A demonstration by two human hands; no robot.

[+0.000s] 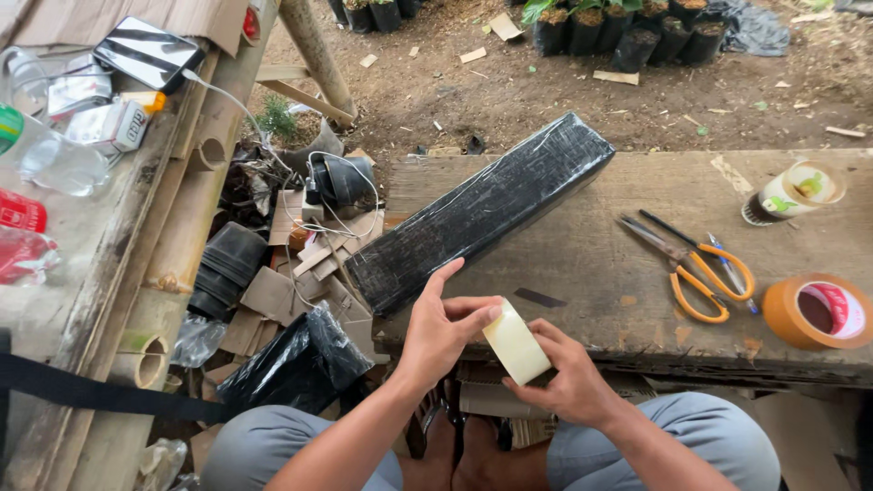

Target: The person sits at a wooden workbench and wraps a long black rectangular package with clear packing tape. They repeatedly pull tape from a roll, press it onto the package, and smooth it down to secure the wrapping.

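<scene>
My right hand holds a roll of pale, cream-coloured tape over my lap, just in front of the wooden bench's edge. My left hand pinches the top edge of the same roll with thumb and fingers, the index finger stretched out. Just beyond my hands a long box wrapped in black plastic film lies slantwise on the wooden bench, its near end jutting over the left edge.
Orange-handled scissors, a pen, a brown tape roll and a plastic cup lie on the bench's right side. A bamboo table on the left holds bottles and packets. Cardboard scraps, black pots and a black wrapped bundle crowd the ground.
</scene>
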